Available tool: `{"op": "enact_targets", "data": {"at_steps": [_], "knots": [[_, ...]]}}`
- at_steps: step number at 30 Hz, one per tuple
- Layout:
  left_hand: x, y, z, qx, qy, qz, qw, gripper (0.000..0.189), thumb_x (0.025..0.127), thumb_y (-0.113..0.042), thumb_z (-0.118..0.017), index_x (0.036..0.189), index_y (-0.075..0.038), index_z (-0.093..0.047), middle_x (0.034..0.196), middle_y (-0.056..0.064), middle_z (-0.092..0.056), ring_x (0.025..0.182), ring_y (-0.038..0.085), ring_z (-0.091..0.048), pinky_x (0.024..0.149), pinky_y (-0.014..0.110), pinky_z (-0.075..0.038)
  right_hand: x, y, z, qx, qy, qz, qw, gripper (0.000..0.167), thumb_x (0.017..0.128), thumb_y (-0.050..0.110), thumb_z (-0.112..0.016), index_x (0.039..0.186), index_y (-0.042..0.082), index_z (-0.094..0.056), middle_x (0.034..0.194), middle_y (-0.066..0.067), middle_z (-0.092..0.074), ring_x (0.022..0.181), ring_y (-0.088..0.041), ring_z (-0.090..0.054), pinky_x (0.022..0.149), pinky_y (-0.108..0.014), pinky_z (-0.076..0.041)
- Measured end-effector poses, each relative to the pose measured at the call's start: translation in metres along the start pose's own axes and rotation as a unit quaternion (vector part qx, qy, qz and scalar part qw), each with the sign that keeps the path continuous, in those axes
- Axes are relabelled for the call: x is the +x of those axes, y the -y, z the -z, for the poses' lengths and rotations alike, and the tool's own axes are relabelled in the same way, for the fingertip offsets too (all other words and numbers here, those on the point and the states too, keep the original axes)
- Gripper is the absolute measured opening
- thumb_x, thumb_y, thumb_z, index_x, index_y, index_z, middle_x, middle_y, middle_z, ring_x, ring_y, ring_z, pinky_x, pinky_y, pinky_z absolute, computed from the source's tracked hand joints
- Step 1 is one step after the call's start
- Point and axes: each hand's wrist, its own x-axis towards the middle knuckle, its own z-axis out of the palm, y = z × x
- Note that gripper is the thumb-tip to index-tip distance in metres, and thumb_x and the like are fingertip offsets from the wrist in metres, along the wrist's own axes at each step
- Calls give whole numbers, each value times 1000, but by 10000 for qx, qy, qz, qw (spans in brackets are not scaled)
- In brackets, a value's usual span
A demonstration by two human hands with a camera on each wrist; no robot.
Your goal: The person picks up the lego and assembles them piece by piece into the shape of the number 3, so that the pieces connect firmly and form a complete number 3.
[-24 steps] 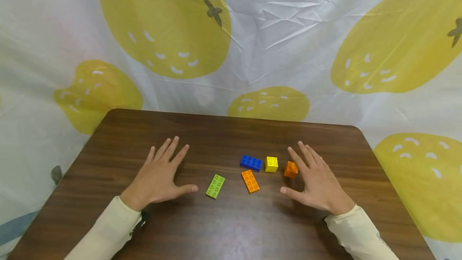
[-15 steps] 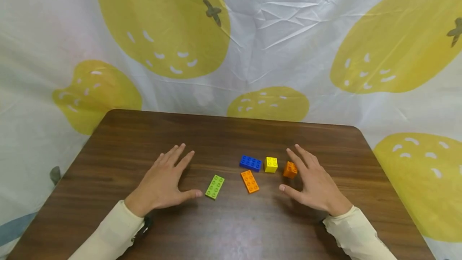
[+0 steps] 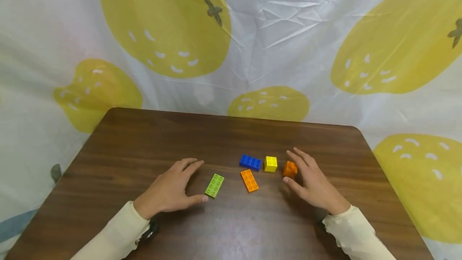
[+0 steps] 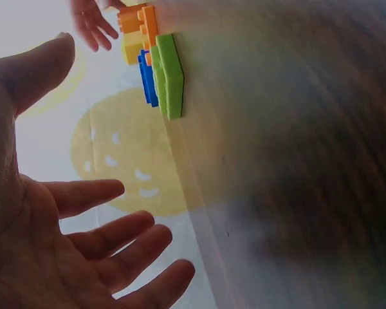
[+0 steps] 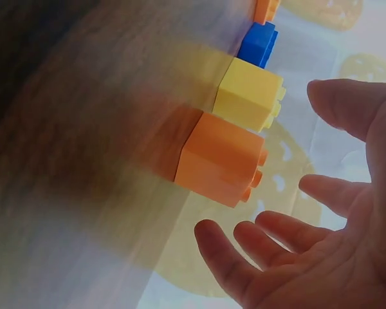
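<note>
My left hand [image 3: 169,191] hovers beside the flat green building brick [image 3: 214,185], thumb and fingers spread apart with nothing between them. In the left wrist view the green brick [image 4: 169,77] stands clear of the fingers. My right hand [image 3: 315,183] is at the small orange block [image 3: 290,169], its fingers beyond the block and the thumb on the near side. The right wrist view shows a gap between this orange block [image 5: 222,159] and the relaxed fingers. A yellow block [image 3: 270,164], a blue brick [image 3: 250,162] and a flat orange brick [image 3: 250,180] lie between the hands.
All the bricks sit on a brown wood-grain table [image 3: 173,135] with rounded far corners. Behind its far edge hangs a white curtain [image 3: 252,59] printed with large yellow fruit.
My left hand has moved right and nearer to the green brick, its fingers less spread. My right hand has lowered a little toward the small orange block. The bricks have stayed in place.
</note>
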Motion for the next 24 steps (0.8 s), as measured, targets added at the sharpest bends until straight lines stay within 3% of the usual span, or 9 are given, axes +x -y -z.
{"op": "enact_targets", "data": {"at_steps": [6, 13, 19, 24], "knots": [[4, -5, -1, -308, 198, -25, 9993, 98, 84, -64, -82, 161, -16, -45, 156, 9, -50, 141, 36, -53, 103, 60, -55, 1, -4, 1, 13, -113, 40, 9999, 76, 97, 25, -78, 159, 4, -41, 163, -26, -39, 146, -47, -40, 113, -70, -41], [10, -5, -7, -958, 201, -125, 9951, 85, 86, -49, -87, 152, -7, -55, 143, 11, -60, 131, 32, -61, 107, 54, -53, 3, -7, 2, 223, -126, 80, 9996, 70, 98, 24, -77, 157, 3, -45, 155, -22, -48, 139, -43, -51, 110, -66, -46], [12, -4, -15, -1229, 192, -80, 9922, 76, 84, -39, -90, 145, -5, -61, 124, 6, -66, 109, 18, -64, 88, 34, -57, 6, -11, 0, 366, -170, 221, 9989, 61, 99, 14, -75, 152, 0, -50, 147, -19, -57, 128, -38, -61, 99, -58, -54], [17, -7, -22, -1414, 314, 11, 9894, 74, 81, -33, -93, 142, -3, -63, 122, 6, -66, 103, 14, -63, 81, 25, -54, 8, -16, 0, 405, -200, 241, 9987, 54, 98, 8, -75, 148, 0, -55, 139, -18, -63, 109, -29, -66, 82, -40, -56]]}}
